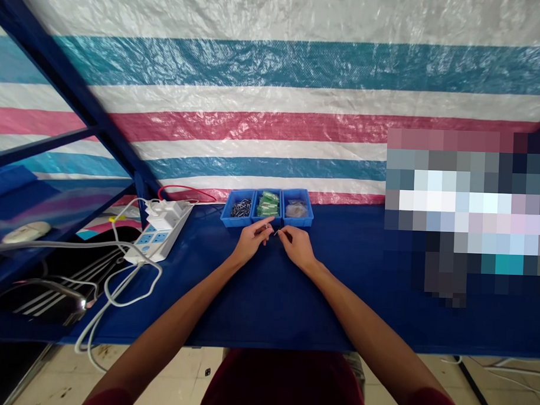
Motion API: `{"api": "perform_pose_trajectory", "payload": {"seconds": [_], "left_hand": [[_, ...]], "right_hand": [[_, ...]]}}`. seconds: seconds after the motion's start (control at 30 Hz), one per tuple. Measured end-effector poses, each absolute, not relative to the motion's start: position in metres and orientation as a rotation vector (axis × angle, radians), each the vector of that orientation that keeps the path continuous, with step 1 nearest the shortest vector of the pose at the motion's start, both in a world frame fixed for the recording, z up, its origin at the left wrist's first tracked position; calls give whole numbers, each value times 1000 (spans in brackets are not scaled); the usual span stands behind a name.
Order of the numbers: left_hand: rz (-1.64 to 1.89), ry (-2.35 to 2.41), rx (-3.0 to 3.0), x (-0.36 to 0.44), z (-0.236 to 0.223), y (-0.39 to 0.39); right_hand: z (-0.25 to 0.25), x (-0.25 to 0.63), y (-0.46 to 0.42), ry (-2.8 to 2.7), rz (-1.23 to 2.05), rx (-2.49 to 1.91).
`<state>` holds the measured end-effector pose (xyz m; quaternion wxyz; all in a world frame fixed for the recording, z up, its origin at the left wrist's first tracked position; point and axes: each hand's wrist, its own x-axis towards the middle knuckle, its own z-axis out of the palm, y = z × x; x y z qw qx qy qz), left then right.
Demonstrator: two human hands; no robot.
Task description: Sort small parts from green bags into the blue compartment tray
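My left hand [250, 242] is just in front of the blue bins, its index finger stretched out and thumb and other fingers closed together; a tiny pale bit shows at the fingertips, too small to name. Facing it, my right hand [297, 245] pinches a small thin dark piece [276, 232] between thumb and index finger. Right behind the hands stand three blue bins in a row. The left bin [237, 222] holds many small black-and-silver pieces, the middle bin [266, 221] green-and-white packets, and the right bin [298, 222] clear plastic bags or pieces.
A white power strip [162, 240] with plugs and looping white cables [111, 291] lies left on the blue table [266, 303]. A blue metal frame [70, 89] rises at the left. Behind hangs a striped plastic sheet [272, 132]. The right side is pixelated.
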<state>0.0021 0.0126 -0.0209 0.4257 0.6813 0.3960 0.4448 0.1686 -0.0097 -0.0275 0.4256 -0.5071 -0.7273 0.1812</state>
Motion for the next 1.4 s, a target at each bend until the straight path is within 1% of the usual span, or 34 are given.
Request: {"api": "perform_pose_trajectory", "payload": {"seconds": [0.43, 0.63, 0.97, 1.23, 1.4], "left_hand": [[1284, 1115, 1686, -1, -26, 19], [1252, 1088, 1660, 0, -22, 16], [1294, 1093, 1853, 0, -16, 11], [1304, 1124, 1724, 0, -21, 11], [1315, 1078, 1776, 2, -22, 9]], "right_hand": [[-26, 169, -10, -1781, 473, -1278], [-28, 168, -10, -1783, 471, -1282], [-27, 168, -10, -1773, 480, -1285], [-31, 168, -8, -1734, 519, -1202], [-33, 169, -7, -1773, 499, -1183]]}}
